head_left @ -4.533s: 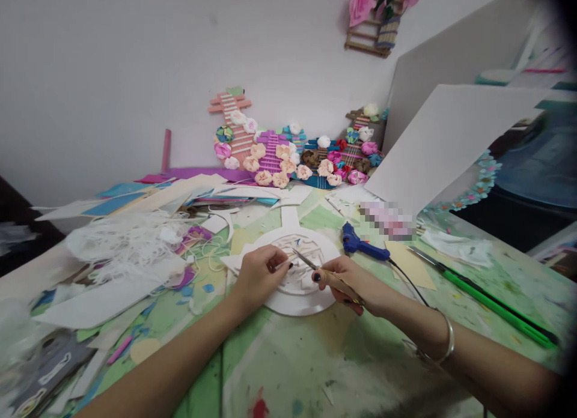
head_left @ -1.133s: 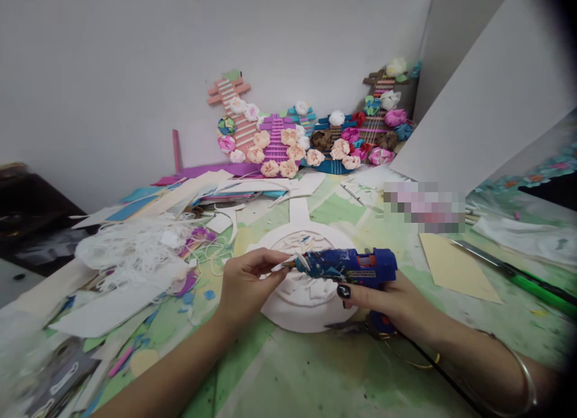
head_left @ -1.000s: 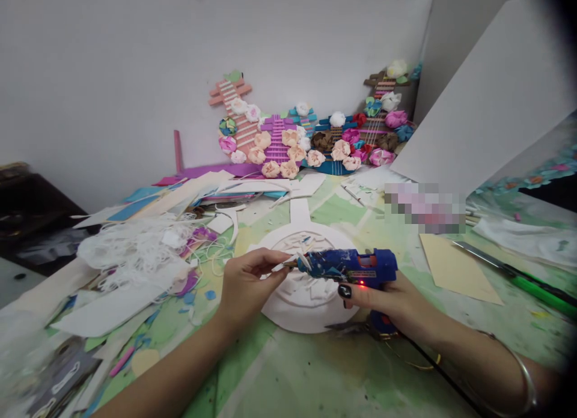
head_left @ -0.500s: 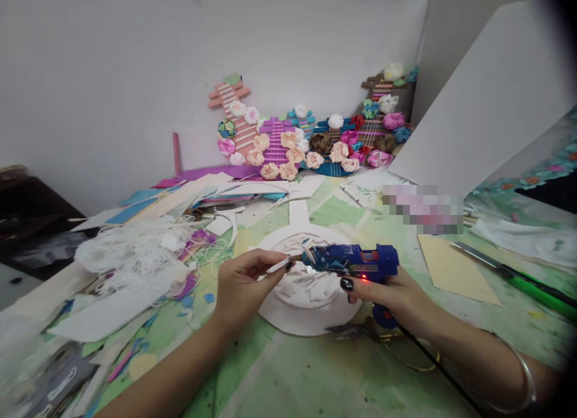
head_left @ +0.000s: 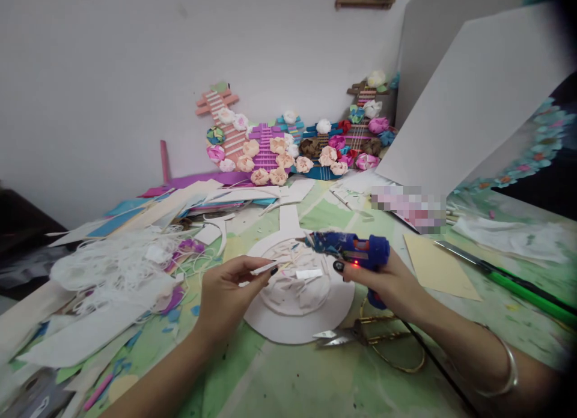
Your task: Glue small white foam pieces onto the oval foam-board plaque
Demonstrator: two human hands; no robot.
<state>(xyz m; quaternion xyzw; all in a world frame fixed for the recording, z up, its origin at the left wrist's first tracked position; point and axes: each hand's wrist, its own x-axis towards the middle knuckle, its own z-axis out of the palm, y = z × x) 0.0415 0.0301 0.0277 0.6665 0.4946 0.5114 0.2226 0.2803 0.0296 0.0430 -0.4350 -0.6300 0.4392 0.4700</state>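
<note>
My left hand pinches a small white strip between thumb and fingers, over the left side of a round white cutout. That cutout has a straight neck at the back and a raised ring in its middle, filled with loose white scraps. Wrapped around the grip of a blue glue gun is my right hand. The gun's nozzle points left above the ring, apart from the strip, and a red light glows on its body. Gold-handled scissors lie below the gun, their blades at the cutout's edge.
Tangled white string and paper scraps crowd the left. A green utility knife and a cream sheet lie to the right. Flower-decorated stick crafts lean against the wall. The gun's black cord runs toward the front right.
The glue gun's nozzle has moved up and away from the strip in my left hand. My hands are farther apart, and the scissors show more fully. The whole view has shifted slightly.
</note>
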